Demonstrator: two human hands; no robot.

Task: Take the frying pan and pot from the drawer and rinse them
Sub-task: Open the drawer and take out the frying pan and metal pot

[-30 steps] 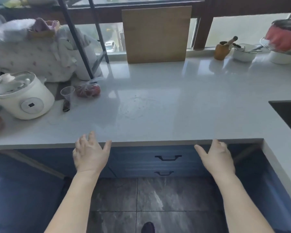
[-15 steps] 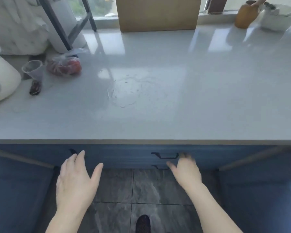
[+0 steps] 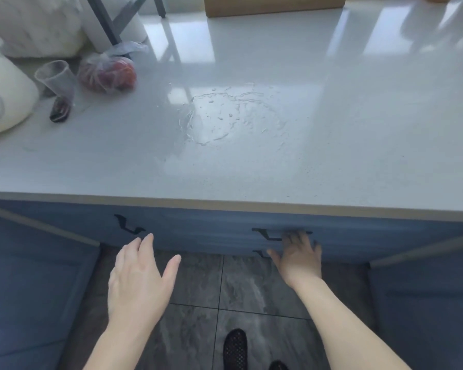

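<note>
**Careful: drawer shut, grip not set**

From the head view, your right hand (image 3: pixel 298 256) reaches the drawer handle (image 3: pixel 271 234), its fingers (image 3: pixel 294 240) loosely spread, not hooked. Your left hand (image 3: pixel 138 280) hovers wide, holding nothing. Pan and pot are hidden. Pull early and you'll slip off; the puddle (image 3: pixel 225 116) could drip.

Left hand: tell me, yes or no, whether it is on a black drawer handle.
No. The left hand hovers open below the left black drawer handle, apart from it.
</note>
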